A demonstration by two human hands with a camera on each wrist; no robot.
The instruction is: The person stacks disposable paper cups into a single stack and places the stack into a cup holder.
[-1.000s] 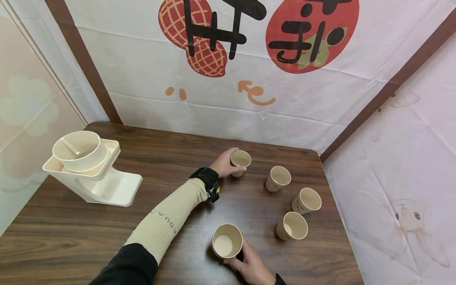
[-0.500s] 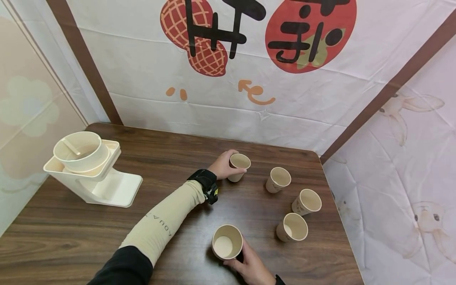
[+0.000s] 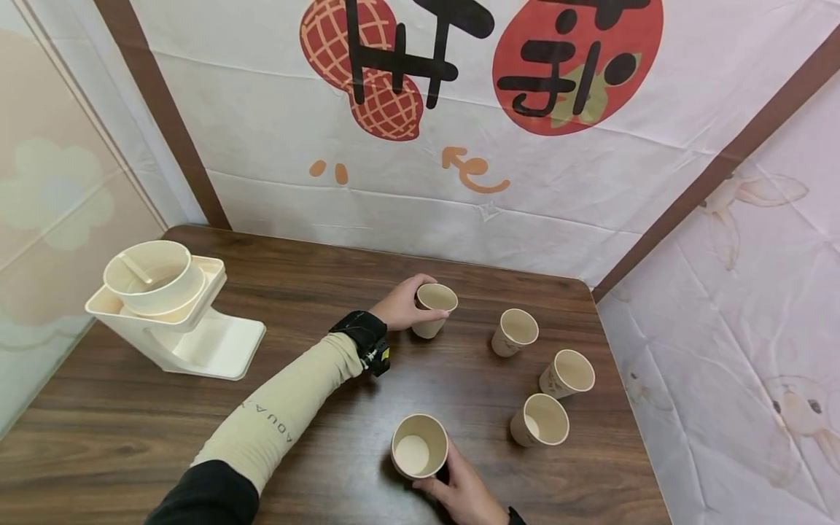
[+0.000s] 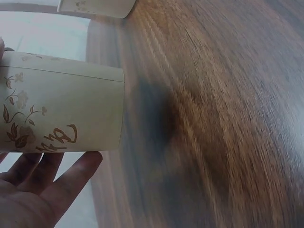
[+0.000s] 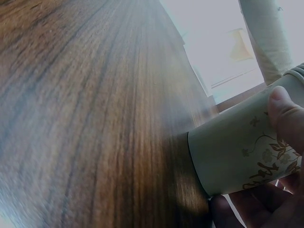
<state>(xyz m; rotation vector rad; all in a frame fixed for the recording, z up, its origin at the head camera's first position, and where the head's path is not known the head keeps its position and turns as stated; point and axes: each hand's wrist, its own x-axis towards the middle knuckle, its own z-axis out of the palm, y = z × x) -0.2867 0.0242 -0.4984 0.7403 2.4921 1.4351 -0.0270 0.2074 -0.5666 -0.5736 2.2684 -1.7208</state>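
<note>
Toward the far side of the table, my left hand (image 3: 403,305) grips a beige paper cup (image 3: 429,324) by its side. The left wrist view shows this cup's floral print (image 4: 21,102), with its base a little off the wood above a shadow. Nearer me, my right hand (image 3: 462,487) holds another paper cup (image 3: 412,453) around its lower right side. That cup's base meets the table in the right wrist view, where layered rims (image 5: 298,71) show at its top. Some fingers of both hands are hidden behind the cups.
To the right stand a far paper cup (image 3: 507,340), a middle one (image 3: 558,380) and a near one (image 3: 530,429), the latter two close together. A white stand (image 3: 226,343) bearing a tub (image 3: 164,292) with a stick inside is at left. A printed cloth (image 3: 394,211) hangs behind the table (image 3: 315,292).
My left hand has moved a little left and nearer to me with its cup. The right hand and its cup stay in place, and the other cups have not moved.
</note>
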